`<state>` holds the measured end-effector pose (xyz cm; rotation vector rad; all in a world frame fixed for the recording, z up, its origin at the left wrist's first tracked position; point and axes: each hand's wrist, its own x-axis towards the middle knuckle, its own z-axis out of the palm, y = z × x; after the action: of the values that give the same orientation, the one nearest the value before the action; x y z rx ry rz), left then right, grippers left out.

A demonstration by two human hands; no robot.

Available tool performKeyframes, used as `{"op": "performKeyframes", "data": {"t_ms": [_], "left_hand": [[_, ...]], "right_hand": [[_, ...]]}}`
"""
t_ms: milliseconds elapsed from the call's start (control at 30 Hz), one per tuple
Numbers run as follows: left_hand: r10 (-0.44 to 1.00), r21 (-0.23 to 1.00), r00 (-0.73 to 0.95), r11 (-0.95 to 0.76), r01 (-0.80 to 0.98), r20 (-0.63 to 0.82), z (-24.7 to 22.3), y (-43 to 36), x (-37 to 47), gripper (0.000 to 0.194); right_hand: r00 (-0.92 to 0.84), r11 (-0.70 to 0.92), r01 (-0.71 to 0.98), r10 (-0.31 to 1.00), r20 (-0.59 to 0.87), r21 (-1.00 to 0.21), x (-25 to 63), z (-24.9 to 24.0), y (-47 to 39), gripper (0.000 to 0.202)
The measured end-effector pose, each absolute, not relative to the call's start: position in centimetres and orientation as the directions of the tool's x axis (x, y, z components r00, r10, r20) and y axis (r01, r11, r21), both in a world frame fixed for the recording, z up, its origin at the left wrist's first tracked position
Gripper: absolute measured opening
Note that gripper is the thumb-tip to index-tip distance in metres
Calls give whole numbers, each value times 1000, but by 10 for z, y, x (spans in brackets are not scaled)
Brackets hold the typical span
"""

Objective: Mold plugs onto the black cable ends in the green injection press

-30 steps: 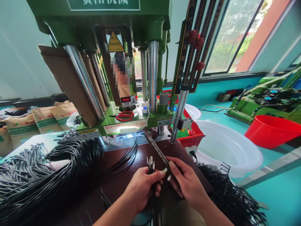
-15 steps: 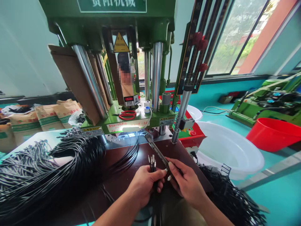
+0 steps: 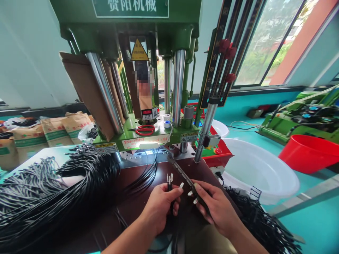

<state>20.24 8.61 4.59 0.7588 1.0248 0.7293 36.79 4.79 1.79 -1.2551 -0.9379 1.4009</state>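
Note:
My left hand (image 3: 160, 203) is closed around several black cables (image 3: 170, 187) with bare metal connector ends pointing up. One connector (image 3: 181, 185) is pinched at its thumb and forefinger. My right hand (image 3: 215, 201) grips the near end of a long, dark metal bar (image 3: 182, 173) with a slotted top, held at a slant. Two light connectors (image 3: 195, 201) stick out from the bar's left side near my right fingers. The left-hand connector and the bar are close but apart. Beyond the bar's far end is the steel bed (image 3: 132, 160) of a green press (image 3: 124, 143).
Other black cables (image 3: 147, 176) run out from under the press across the dark tabletop (image 3: 137, 208). A large cable bundle (image 3: 87, 183) lies at left. Red-handled scissors (image 3: 145, 130) rest on the press. At right are a white tub (image 3: 254, 165) and black trimmings (image 3: 265, 218).
My left hand has drawn slightly away from the bar, and a connector now shows at its fingertips. My right hand and the bar have shifted a little right. The view has tilted slightly.

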Motion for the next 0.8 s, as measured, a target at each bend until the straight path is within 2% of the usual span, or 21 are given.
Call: {"op": "performKeyframes", "data": {"t_ms": [233,800], "left_hand": [[824,851,336,515,-106,-457,45,86,208,36],[821,860,349,504,-73,-452,47,86,204,30]], "right_hand": [[-14,-218,-127,976,-218,-968,370,20,47,64],[-48,-239,-115,971,-235,-964,369,24,46,64]]}}
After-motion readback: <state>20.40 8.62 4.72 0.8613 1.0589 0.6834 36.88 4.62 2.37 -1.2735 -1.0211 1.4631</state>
